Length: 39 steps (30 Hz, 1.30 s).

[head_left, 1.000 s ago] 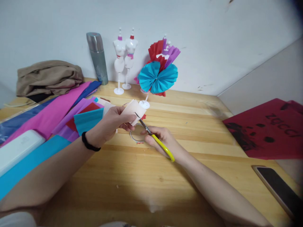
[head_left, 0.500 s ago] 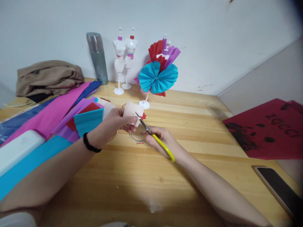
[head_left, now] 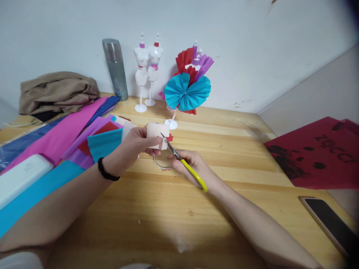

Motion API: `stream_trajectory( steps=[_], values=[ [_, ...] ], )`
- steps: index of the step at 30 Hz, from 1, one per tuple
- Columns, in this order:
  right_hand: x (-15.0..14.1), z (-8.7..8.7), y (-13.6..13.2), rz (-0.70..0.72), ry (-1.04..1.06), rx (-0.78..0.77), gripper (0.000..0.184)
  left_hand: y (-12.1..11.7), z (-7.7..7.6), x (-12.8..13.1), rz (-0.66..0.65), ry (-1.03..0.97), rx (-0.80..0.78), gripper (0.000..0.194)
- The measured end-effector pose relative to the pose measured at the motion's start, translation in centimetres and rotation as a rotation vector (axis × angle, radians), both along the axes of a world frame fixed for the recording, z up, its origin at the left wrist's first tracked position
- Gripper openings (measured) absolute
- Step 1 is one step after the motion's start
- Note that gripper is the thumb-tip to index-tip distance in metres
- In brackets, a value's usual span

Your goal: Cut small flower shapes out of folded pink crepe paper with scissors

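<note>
My left hand (head_left: pixel 131 150) pinches a small pale pink folded paper piece (head_left: pixel 157 133) above the wooden table (head_left: pixel 174 213). A black band sits on that wrist. My right hand (head_left: pixel 191 164) grips yellow-handled scissors (head_left: pixel 182 160); their blades meet the right edge of the paper. A thin wire ring (head_left: pixel 159 163) lies on the table just under the hands. A small red scrap (head_left: pixel 169 138) shows behind the blades.
Crepe paper sheets in blue, magenta, purple and teal (head_left: pixel 67 145) spread at the left, with a white case (head_left: pixel 19 177). At the back stand a steel flask (head_left: pixel 115 69), two mini mannequins (head_left: pixel 147 73) and paper-fan dresses (head_left: pixel 187 87). Red bag (head_left: pixel 316 153) and phone (head_left: pixel 328 224) lie at the right.
The pale paper has turned in my left hand and now shows a narrower, flatter face. The scissor blades have stayed at its right edge. The arms have barely moved.
</note>
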State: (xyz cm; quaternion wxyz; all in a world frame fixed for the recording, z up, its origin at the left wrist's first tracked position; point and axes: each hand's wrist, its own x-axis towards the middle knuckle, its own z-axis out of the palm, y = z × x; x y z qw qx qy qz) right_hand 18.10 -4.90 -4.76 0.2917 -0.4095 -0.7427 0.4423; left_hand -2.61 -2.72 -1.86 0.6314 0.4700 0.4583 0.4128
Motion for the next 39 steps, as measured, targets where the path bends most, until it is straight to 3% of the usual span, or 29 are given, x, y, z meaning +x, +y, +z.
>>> stream_trajectory(
  steps=[25,39],
  values=[
    [0.02,0.01,-0.1,-0.006,-0.007,0.044,0.056,-0.07,0.14,0.06,-0.003,-0.019,0.001,0.025],
    [-0.04,-0.24,-0.11,0.003,0.064,0.043,0.046,-0.21,-0.27,0.06,-0.063,-0.086,0.057,0.023]
  ],
)
